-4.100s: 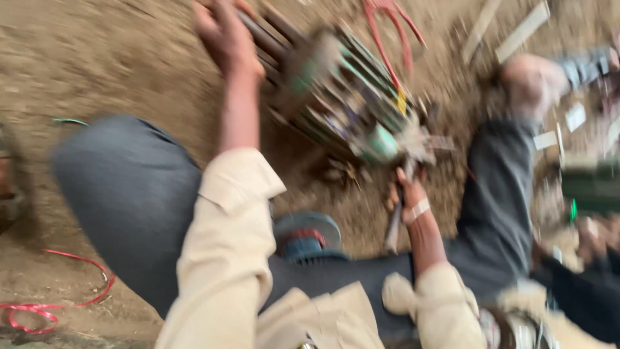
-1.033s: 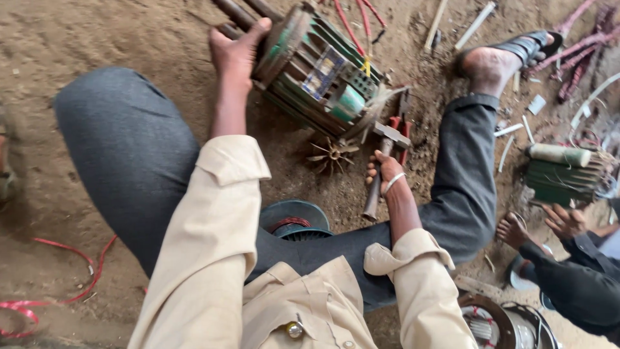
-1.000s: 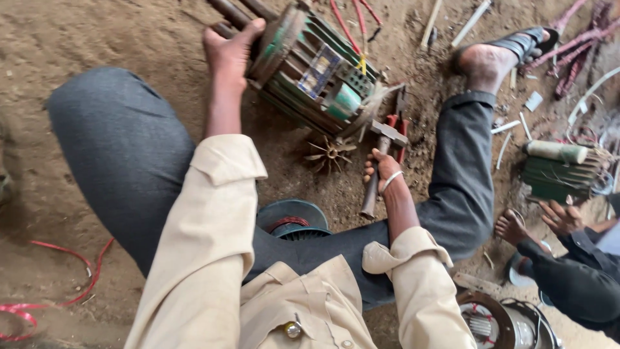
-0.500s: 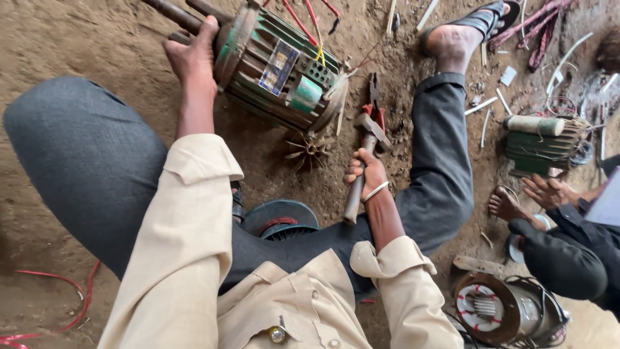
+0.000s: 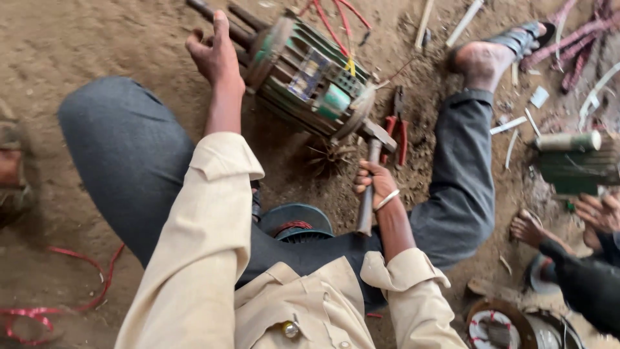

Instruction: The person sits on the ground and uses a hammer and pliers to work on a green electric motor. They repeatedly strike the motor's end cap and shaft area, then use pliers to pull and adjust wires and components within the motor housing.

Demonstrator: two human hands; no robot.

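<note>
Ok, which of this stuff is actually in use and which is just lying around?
In use: green motor, steadied by left hand; hammer, gripped by right hand.

Lying about: red pliers, small fan wheel, red wire, sticks.

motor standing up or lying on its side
On its side: the motor lies on the dirt with its shaft end pointing up-left, the left hand steadying it and the hammer at its other end.

Clutter on the dirt floor

Red-handled pliers (image 5: 397,129) lie on the dirt floor (image 5: 77,45) near a small spiky metal fan (image 5: 329,157). A round dark cover (image 5: 294,223) sits closer in. Red cord (image 5: 58,304) trails at the left; a green block of parts (image 5: 571,165) and white strips (image 5: 510,124) lie at the right.
</note>
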